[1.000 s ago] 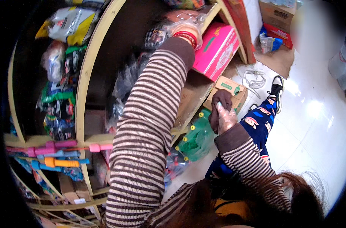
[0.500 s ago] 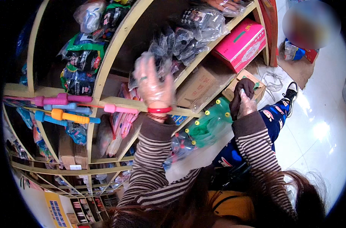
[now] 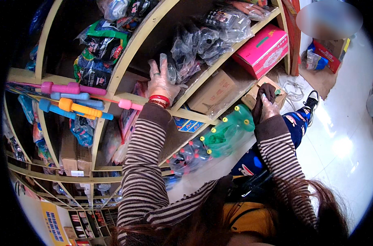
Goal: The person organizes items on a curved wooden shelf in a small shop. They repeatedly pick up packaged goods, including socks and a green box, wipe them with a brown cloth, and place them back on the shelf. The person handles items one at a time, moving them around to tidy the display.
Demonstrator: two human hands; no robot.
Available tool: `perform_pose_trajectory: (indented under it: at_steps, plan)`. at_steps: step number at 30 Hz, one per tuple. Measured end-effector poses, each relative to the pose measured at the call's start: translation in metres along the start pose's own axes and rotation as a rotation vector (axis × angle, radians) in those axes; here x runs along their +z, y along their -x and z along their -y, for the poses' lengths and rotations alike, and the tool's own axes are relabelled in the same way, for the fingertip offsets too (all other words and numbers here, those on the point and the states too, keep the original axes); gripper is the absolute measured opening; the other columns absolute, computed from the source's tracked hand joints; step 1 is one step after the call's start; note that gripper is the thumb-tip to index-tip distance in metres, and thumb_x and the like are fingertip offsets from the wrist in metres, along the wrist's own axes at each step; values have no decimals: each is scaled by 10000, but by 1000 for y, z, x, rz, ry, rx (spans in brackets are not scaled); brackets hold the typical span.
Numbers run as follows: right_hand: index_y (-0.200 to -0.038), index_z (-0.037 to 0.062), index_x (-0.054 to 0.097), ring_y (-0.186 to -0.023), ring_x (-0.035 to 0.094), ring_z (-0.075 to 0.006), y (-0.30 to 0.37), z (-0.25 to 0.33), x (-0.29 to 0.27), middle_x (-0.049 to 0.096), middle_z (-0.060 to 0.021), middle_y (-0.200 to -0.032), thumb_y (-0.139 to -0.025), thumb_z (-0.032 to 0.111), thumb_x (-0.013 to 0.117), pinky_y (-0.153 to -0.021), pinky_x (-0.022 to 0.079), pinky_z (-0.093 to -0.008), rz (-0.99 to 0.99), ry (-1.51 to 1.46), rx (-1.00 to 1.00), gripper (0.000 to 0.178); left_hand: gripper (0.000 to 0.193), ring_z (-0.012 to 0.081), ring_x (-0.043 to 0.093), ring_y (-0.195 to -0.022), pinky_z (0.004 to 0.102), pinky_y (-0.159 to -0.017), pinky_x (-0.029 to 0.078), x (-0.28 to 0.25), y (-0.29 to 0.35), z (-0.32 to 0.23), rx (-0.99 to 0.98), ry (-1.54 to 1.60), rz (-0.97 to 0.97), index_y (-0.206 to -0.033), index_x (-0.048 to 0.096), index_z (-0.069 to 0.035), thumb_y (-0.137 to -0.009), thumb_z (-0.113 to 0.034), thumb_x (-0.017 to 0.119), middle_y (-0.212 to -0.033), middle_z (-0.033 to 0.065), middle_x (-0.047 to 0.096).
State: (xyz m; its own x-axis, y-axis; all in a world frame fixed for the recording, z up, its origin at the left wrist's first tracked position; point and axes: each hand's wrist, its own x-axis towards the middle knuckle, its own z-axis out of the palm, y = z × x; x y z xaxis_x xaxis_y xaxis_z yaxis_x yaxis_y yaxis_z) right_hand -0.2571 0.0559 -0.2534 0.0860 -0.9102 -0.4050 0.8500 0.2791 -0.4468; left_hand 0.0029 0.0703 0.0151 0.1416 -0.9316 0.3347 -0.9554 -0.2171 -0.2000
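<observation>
My left hand (image 3: 161, 83), in a clear plastic glove with red bands at the wrist, reaches into a shelf compartment. Its fingers are spread and hold nothing. Just to its right lie clear plastic bags with dark contents (image 3: 188, 51); whether the thumb side touches them, I cannot tell. My right hand (image 3: 269, 107), also gloved, is closed around a bunched dark brown cloth (image 3: 267, 91) in front of the lower shelf. Most of the cloth's lower part hangs beside the fingers.
Jump ropes with coloured handles (image 3: 73, 106) hang across the shelf's front at left. Below the compartment stand a cardboard box (image 3: 213, 92), a pink box (image 3: 263, 51) and green bottles (image 3: 227, 133). A white cord (image 3: 293, 90) lies on the floor near my shoe (image 3: 312, 104).
My left hand has shifted slightly left and turned at the shelf, its fingers still apart. My right hand keeps the cloth at about the same place. The view has shifted a little.
</observation>
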Motion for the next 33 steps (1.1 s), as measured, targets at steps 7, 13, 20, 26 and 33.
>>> perform_pose_trajectory:
  at_steps: [7,13,20,26,33]
  plan:
    - [-1298,18,450,-1041,530,-180,-20,-10,-19,551,-93,-1175,-865,143,613,-913,395,-281,-10,163,-155,479,740,194,522,-1127,286,-927,426,11,-5,16,-216,544,48,-1418,271,-117,-800,-63,675,-1275,104,523]
    - [-1293,30,450,-1092,523,-215,-5,-2,-1,532,-109,-1209,-842,131,625,-961,393,-327,-62,119,-51,495,571,221,602,-841,333,-607,552,55,-7,84,-142,668,-562,-1382,359,-108,-859,-24,573,-1078,133,596]
    - [-1318,3,398,-1069,505,-182,8,6,8,526,-81,-1154,-837,107,598,-912,383,-288,-70,163,-81,532,583,237,518,-1121,324,-898,454,7,21,-25,26,926,-528,-1376,369,-37,-835,-14,585,-1333,155,472]
    - [-1084,36,461,-906,488,-108,18,14,31,485,-25,-983,-848,31,543,-788,400,-238,-26,-16,-129,250,624,357,637,-904,369,-739,518,-39,9,-84,141,257,-498,-1320,458,-62,-734,-20,668,-1112,231,607]
    - [-1268,5,448,-1031,560,-205,9,16,16,551,-105,-1169,-827,41,599,-896,437,-294,-98,139,-20,468,616,370,658,-726,406,-605,537,-56,-27,-136,571,203,-548,-1301,484,-98,-716,-59,673,-1046,234,627]
